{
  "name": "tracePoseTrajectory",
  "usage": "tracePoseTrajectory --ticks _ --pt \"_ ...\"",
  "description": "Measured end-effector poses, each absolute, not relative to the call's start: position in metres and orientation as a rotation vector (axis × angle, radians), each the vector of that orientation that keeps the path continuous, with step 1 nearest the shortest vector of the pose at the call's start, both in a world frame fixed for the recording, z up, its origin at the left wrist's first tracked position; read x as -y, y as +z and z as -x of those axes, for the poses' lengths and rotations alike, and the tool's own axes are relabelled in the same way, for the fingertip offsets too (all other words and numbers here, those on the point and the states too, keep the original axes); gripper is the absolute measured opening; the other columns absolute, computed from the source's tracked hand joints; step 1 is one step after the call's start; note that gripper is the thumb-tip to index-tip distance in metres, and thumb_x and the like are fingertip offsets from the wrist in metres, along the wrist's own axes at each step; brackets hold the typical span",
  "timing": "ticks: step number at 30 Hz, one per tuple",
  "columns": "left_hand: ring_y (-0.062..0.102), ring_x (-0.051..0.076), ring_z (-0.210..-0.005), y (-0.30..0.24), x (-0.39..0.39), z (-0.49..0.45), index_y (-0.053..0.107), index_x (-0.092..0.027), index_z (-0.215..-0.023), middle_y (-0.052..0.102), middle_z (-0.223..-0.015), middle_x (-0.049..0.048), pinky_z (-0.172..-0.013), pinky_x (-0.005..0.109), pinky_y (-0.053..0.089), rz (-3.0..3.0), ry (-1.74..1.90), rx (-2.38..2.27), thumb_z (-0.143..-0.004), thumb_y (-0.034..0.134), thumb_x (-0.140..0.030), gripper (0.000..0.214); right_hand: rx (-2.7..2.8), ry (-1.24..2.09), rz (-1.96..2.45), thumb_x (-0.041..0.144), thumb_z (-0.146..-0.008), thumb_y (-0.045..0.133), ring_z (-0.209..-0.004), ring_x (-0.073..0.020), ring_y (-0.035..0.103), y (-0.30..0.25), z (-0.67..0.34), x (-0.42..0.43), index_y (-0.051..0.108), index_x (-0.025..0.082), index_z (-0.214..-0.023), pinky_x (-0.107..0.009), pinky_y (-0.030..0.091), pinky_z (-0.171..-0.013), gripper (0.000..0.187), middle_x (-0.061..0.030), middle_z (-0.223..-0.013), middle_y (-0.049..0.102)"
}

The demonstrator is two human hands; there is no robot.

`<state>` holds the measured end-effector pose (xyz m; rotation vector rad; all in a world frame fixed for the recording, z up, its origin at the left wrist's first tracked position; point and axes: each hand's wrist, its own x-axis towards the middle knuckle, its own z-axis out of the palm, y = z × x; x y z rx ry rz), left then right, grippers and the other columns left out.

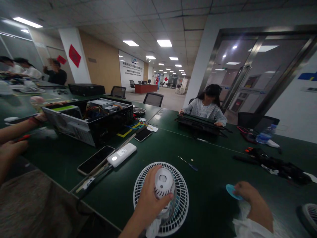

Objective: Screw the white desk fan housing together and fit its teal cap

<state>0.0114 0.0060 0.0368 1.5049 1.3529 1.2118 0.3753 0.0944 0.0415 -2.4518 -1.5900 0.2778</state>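
Observation:
A small white desk fan (182, 188) lies with its round grille down on the green table. My left hand (151, 196) is closed around the motor housing (163, 185) at its back, thumb and fingers on either side. Off to the right, my right hand (249, 195) pinches a light-blue disc (232, 191) by its edge, a little blurred. What the disc belongs to cannot be made out. A thin screwdriver (192, 166) with a dark blue handle lies beyond the fan, beside a tiny pale piece (192, 160).
Left of the fan are a phone (96, 160), a white power strip (122, 154) and a second phone (143, 135). Another person's arms (15, 145) reach in by an opened computer case (91, 119). Across the table a person (206, 105) handles a black panel (200, 125). A bottle (266, 134) stands right.

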Motion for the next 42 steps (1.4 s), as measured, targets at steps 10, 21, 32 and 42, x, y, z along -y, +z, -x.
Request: tracePoseTrajectory --ticks 10,21,32,42 --pt "0.039 0.03 -0.126 0.028 -0.008 -0.013 0.022 -0.024 -0.135 0.041 -0.136 0.0107 -0.107 0.05 0.025 -1.465 1.343 -1.262 -0.066 0.069 -0.026 0.083 2.385 0.399 1.223 0.015 -0.083 0.053 -0.104 -0.0146 0.052 0.131 -0.18 -0.059 0.056 0.022 -0.088 -0.027 0.042 -0.088 0.009 -0.0024 -0.111 0.054" --pt "0.041 0.03 -0.125 0.024 -0.011 -0.015 0.016 -0.022 -0.135 0.041 -0.136 0.0135 -0.107 0.052 0.026 -1.505 1.385 -1.193 -0.066 0.07 -0.026 0.087 2.651 0.128 1.086 0.004 -0.083 0.05 -0.084 -0.0189 0.056 0.123 -0.142 -0.034 0.058 0.018 -0.088 -0.034 0.045 -0.076 0.017 -0.0043 -0.089 0.062" --pt "0.04 0.03 -0.127 0.027 -0.011 -0.012 0.033 -0.02 -0.129 0.044 -0.134 0.0125 -0.107 0.05 0.028 -1.541 1.361 -1.216 -0.068 0.069 -0.025 0.071 2.645 0.048 1.054 0.004 -0.081 0.054 -0.084 -0.0182 0.055 0.118 -0.139 -0.033 0.06 0.018 -0.091 -0.032 0.045 -0.074 0.018 -0.0035 -0.091 0.063" --pt "0.038 0.03 -0.127 0.023 -0.011 -0.011 0.03 -0.022 -0.131 0.04 -0.137 0.0122 -0.107 0.051 0.028 -1.571 1.37 -1.221 -0.069 0.069 -0.025 0.073 2.633 0.162 1.05 0.005 -0.081 0.056 -0.089 -0.0172 0.057 0.123 -0.138 -0.034 0.064 0.017 -0.092 -0.029 0.047 -0.076 0.018 -0.0034 -0.096 0.065"
